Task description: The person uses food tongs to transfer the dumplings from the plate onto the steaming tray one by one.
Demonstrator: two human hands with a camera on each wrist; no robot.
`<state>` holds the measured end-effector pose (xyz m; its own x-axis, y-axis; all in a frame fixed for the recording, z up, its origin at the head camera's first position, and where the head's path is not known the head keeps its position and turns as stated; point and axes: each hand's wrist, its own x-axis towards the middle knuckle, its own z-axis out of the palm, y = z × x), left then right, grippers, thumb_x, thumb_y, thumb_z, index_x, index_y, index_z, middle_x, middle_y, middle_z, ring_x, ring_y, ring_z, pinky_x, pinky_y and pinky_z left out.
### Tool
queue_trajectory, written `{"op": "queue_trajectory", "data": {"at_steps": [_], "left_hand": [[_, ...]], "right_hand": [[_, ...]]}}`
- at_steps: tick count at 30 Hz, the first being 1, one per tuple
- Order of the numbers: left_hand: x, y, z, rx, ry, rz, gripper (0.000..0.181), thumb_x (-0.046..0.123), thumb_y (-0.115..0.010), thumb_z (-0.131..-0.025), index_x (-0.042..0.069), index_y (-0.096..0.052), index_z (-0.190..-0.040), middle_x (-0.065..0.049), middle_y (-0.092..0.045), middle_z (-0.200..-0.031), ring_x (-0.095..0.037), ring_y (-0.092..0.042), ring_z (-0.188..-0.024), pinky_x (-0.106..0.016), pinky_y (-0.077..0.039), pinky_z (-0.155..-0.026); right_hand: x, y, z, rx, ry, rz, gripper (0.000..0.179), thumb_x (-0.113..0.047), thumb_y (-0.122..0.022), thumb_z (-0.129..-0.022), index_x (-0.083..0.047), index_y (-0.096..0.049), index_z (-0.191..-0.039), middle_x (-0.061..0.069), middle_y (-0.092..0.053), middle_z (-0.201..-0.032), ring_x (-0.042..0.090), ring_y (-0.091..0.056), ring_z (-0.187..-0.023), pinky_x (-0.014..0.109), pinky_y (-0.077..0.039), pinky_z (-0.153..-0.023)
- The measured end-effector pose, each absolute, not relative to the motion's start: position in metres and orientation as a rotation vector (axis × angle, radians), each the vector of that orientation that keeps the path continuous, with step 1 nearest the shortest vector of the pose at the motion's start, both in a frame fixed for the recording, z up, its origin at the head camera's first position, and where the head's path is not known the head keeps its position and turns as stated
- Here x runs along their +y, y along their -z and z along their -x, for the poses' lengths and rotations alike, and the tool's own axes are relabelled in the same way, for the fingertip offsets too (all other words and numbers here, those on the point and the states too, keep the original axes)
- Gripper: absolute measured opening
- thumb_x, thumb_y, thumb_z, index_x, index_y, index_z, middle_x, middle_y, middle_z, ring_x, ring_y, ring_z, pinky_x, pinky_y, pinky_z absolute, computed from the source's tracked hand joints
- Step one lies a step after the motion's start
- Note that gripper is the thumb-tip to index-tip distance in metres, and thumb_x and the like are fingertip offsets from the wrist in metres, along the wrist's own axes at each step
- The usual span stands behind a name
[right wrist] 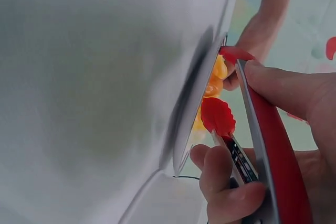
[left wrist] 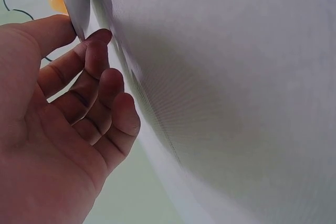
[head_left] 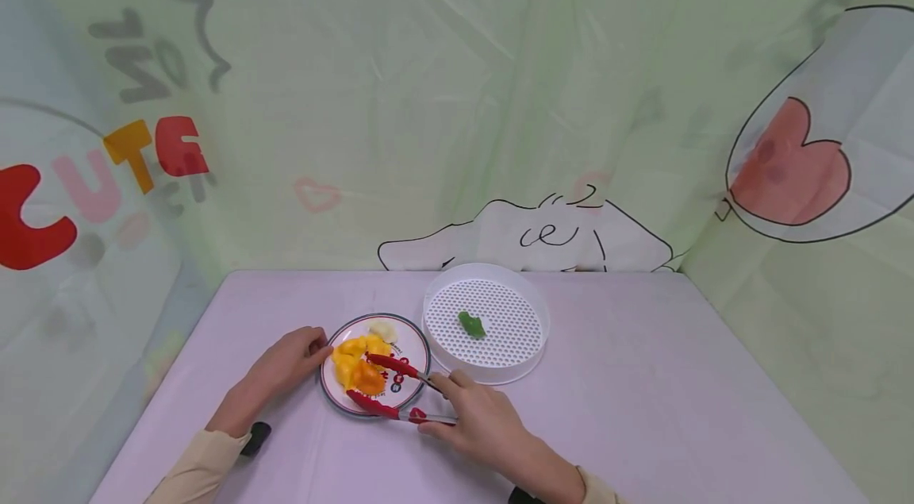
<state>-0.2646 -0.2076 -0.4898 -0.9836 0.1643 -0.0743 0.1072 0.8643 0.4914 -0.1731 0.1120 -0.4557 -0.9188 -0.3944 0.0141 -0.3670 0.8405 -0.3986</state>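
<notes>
I have the orange piece (head_left: 369,380) on the plate (head_left: 412,344), lying between the parted arms of the red tongs (head_left: 401,367) my right hand (head_left: 487,418) grips, pointing left; my left hand (head_left: 291,361) pinches the opposite rim. Tip contact I can't judge.

On the table (head_left: 628,377), left of its middle, sits the plate (head_left: 416,344), with a heap of pieces (head_left: 347,365) mostly on its left half and a lone piece (head_left: 384,330) behind, near the far rim. At the plate's left rim is the left hand (head_left: 289,361). The right hand (head_left: 489,421), right of the plate, holds the tongs (head_left: 395,365), which reach leftward over it, tips either side of the heap's nearest piece (head_left: 369,381). Right of the plate and slightly farther back stands the strainer (head_left: 514,329), a single piece (head_left: 471,325) in it. Behind the table hangs a sheet (head_left: 428,91)
</notes>
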Motion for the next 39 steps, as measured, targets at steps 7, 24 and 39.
{"op": "queue_trajectory", "data": {"at_steps": [7,24,39], "left_hand": [[-0.2082,0.4904,0.2645,2.923,-0.762,-0.233,0.018,0.027,-0.068,-0.096,0.01,-0.064,-0.101,0.0,-0.055,-0.081,-0.015,-0.05,-0.076,-0.028,-0.046,-0.07],[-0.2083,0.491,0.2658,2.919,-0.756,-0.215,0.017,0.027,-0.068,-0.096,0.01,-0.063,-0.1,-0.001,-0.054,-0.08,-0.015,-0.05,-0.076,-0.027,-0.046,-0.07],[-0.2108,0.4976,0.269,2.93,-0.742,-0.225,0.02,0.029,-0.068,-0.096,0.01,-0.063,-0.101,-0.001,-0.054,-0.081,-0.016,-0.05,-0.076,-0.029,-0.047,-0.071]], "right_hand": [[0.113,0.4571,0.1723,2.931,0.627,0.633,0.061,-0.054,-0.076,-0.083,-0.021,-0.063,-0.133,-0.004,-0.062,-0.096,0.006,-0.049,-0.073,0.021,-0.042,-0.06],[0.115,0.4605,0.1753,2.942,0.659,0.644,0.052,-0.049,-0.076,-0.084,-0.022,-0.068,-0.129,-0.01,-0.062,-0.09,0.005,-0.047,-0.074,0.02,-0.039,-0.06],[0.1173,0.4564,0.1766,2.949,0.674,0.629,0.051,-0.048,-0.077,-0.084,-0.022,-0.069,-0.127,-0.007,-0.068,-0.095,0.005,-0.047,-0.074,0.02,-0.039,-0.059]]}}
